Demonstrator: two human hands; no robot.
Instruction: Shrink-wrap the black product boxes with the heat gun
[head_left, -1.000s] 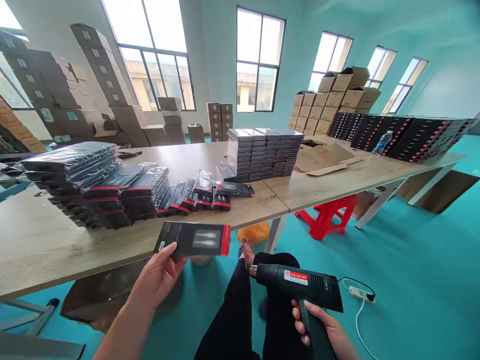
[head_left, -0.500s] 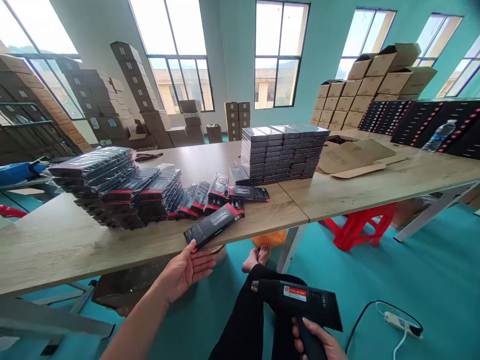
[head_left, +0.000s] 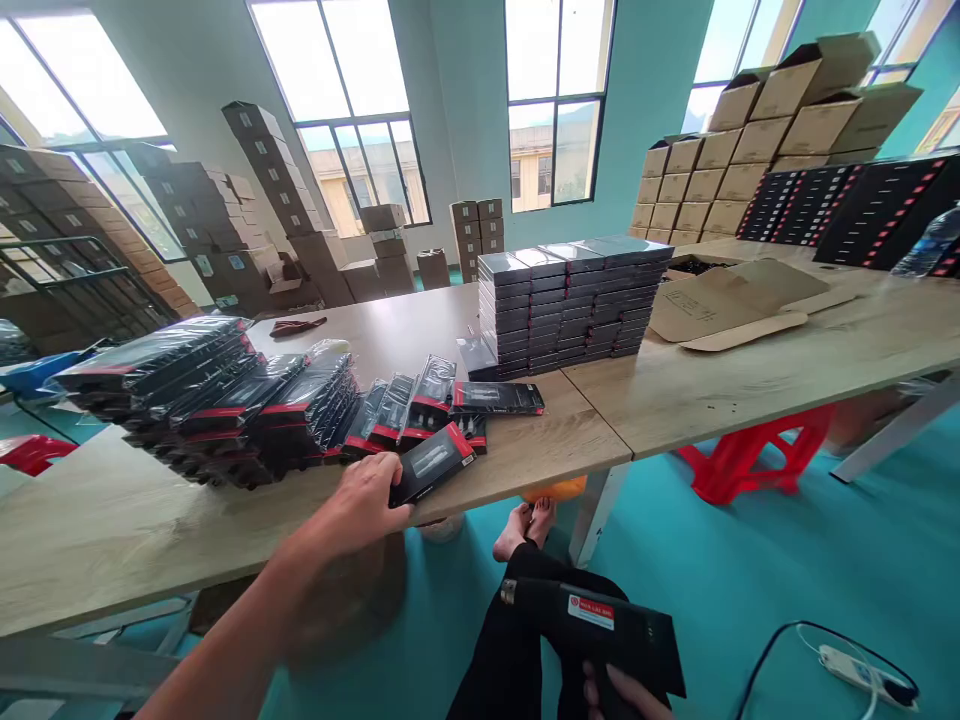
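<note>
My left hand is closed around the left end of a flat black box with a red edge, at the front edge of the table. My right hand grips the handle of a black heat gun low over my lap, its nozzle pointing left. Just behind the held box, several film-wrapped black boxes lie loosely in a row. One more black box lies flat across the right end of that row. Taller piles of film-wrapped boxes stand to the left.
A neat block of stacked boxes stands mid-table. Right of it lies an opened cardboard carton. A red stool is under the table, and a power strip lies on the floor. Brown cartons are piled behind.
My left hand has turned from palm-up, fingers stretched under the box's end, to palm-down with fingers closed over it. The heat gun stays over my lap. My view has shifted slightly.
</note>
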